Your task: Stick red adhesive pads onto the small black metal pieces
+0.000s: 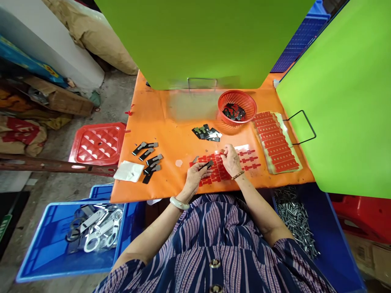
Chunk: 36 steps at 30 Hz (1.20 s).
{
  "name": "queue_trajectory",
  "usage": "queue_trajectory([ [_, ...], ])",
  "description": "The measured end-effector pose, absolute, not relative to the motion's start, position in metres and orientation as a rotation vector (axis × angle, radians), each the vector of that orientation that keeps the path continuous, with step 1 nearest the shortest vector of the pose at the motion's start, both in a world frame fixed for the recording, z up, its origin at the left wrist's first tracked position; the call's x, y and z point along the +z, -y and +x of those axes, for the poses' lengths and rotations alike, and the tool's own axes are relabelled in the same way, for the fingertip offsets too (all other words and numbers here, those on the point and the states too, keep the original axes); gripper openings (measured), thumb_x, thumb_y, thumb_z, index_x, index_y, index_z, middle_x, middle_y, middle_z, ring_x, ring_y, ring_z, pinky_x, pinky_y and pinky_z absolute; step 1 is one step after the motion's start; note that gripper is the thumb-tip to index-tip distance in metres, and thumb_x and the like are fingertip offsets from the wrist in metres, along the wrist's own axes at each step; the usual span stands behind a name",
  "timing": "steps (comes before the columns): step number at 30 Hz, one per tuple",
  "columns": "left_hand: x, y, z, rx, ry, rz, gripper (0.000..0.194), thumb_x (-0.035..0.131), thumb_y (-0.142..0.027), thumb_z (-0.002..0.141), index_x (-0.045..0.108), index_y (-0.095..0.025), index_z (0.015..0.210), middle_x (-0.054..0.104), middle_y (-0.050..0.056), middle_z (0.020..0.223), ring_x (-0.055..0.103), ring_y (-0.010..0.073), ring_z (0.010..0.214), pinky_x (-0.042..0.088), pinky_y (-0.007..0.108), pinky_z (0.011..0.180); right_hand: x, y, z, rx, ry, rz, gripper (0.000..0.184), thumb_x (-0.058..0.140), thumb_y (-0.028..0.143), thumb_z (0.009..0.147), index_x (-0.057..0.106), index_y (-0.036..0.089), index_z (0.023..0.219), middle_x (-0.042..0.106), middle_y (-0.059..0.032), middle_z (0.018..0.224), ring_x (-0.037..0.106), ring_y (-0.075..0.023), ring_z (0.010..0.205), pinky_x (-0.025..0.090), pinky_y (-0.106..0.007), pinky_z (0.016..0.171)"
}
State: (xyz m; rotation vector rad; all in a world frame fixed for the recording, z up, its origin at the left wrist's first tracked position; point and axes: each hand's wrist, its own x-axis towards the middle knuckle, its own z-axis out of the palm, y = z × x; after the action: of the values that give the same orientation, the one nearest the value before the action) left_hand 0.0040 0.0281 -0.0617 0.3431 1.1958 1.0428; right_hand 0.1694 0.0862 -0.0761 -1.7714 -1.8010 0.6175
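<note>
We see one small black plate [209, 164] pinched in the left hand [195, 177], above the red die-cut sheet [224, 172]; it looks light, stiff and rather slick, best taken by its long edges. Over that one sheet is the right hand [231, 163]; we cannot tell whether its fingers pinch anything. Beyond, we count one red basket [249, 104], one stack of red sheets [276, 140], one heap of black plates [206, 133] and two green panels [207, 40].
</note>
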Motion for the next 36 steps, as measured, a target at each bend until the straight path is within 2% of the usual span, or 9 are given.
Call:
queue_trajectory([
  [3, -0.06, -0.028, 0.004, 1.044, -1.186, 0.333, 0.013, 0.071, -0.01, 0.076, 0.061, -0.012, 0.084, 0.074, 0.005, 0.075, 0.072, 0.0138, 0.062, 0.058, 0.022, 0.063, -0.076, -0.086, 0.168, 0.624, 1.817, -1.774, 0.01, 0.051, 0.014, 0.079, 0.053, 0.019, 0.087, 0.054, -0.0097, 0.097, 0.054, -0.0222, 0.086, 0.047, -0.036, 0.078],
  [5, -0.059, -0.028, 0.004, 1.047, -1.18, 0.337, 0.012, 0.07, -0.009, 0.077, 0.062, -0.012, 0.085, 0.074, 0.005, 0.075, 0.072, 0.0138, 0.063, 0.057, 0.022, 0.063, -0.076, -0.086, 0.166, 0.631, 1.804, -1.789, 0.005, 0.052, 0.015, 0.08, 0.052, 0.02, 0.082, 0.053, -0.0092, 0.095, 0.053, -0.0222, 0.085, 0.047, -0.037, 0.078],
  [13, -0.062, -0.025, 0.005, 1.059, -1.2, 0.377, 0.015, 0.073, -0.013, 0.075, 0.062, -0.012, 0.086, 0.075, 0.006, 0.08, 0.072, 0.015, 0.066, 0.059, 0.026, 0.068, -0.073, -0.082, 0.162, 0.661, 1.687, -1.758, 0.013, 0.053, 0.014, 0.076, 0.045, 0.024, 0.07, 0.057, -0.0042, 0.078, 0.053, -0.022, 0.082, 0.046, -0.038, 0.079],
  [18, -0.06, -0.026, 0.006, 1.06, -1.193, 0.389, 0.016, 0.073, -0.014, 0.075, 0.062, -0.012, 0.086, 0.076, 0.007, 0.086, 0.073, 0.0143, 0.065, 0.059, 0.024, 0.066, -0.064, -0.081, 0.167, 0.911, 1.646, -1.642, 0.012, 0.057, 0.02, 0.075, 0.049, 0.023, 0.067, 0.06, -0.0025, 0.077, 0.057, -0.0201, 0.081, 0.047, -0.037, 0.081],
  [21, -0.059, -0.027, 0.006, 1.056, -1.189, 0.363, 0.016, 0.072, -0.012, 0.076, 0.061, -0.012, 0.088, 0.076, 0.007, 0.083, 0.073, 0.0136, 0.064, 0.058, 0.022, 0.064, -0.06, -0.08, 0.172, 1.094, 1.528, -1.547, 0.008, 0.059, 0.026, 0.075, 0.053, 0.021, 0.071, 0.063, -0.0027, 0.082, 0.06, -0.0198, 0.088, 0.047, -0.037, 0.085],
  [23, -0.059, -0.028, 0.006, 1.048, -1.193, 0.347, 0.018, 0.072, -0.011, 0.077, 0.06, -0.012, 0.09, 0.075, 0.006, 0.08, 0.073, 0.0134, 0.064, 0.058, 0.022, 0.064, -0.057, -0.081, 0.177, 1.228, 1.415, -1.485, 0.012, 0.061, 0.032, 0.074, 0.056, 0.021, 0.075, 0.065, -0.0032, 0.086, 0.062, -0.0196, 0.09, 0.048, -0.037, 0.086],
  [28, -0.054, -0.031, 0.004, 1.027, -1.186, 0.303, 0.016, 0.071, -0.007, 0.077, 0.06, -0.012, 0.088, 0.074, 0.005, 0.077, 0.073, 0.0126, 0.064, 0.058, 0.02, 0.064, -0.048, -0.079, 0.182, 1.332, 1.292, -1.417, 0.023, 0.065, 0.042, 0.073, 0.058, 0.021, 0.079, 0.064, -0.0018, 0.086, 0.058, -0.0165, 0.083, 0.047, -0.032, 0.082],
  [36, -0.037, -0.028, -0.007, 1.007, -1.116, 0.295, 0.011, 0.069, -0.009, 0.08, 0.064, -0.009, 0.089, 0.075, 0.011, 0.086, 0.073, 0.0158, 0.069, 0.06, 0.025, 0.07, -0.026, -0.061, 0.179, 1.335, 1.435, -1.332, 0.027, 0.055, 0.046, 0.086, 0.053, 0.021, 0.075, 0.046, 0.0024, 0.071, 0.042, -0.0128, 0.066, 0.04, -0.027, 0.065],
])
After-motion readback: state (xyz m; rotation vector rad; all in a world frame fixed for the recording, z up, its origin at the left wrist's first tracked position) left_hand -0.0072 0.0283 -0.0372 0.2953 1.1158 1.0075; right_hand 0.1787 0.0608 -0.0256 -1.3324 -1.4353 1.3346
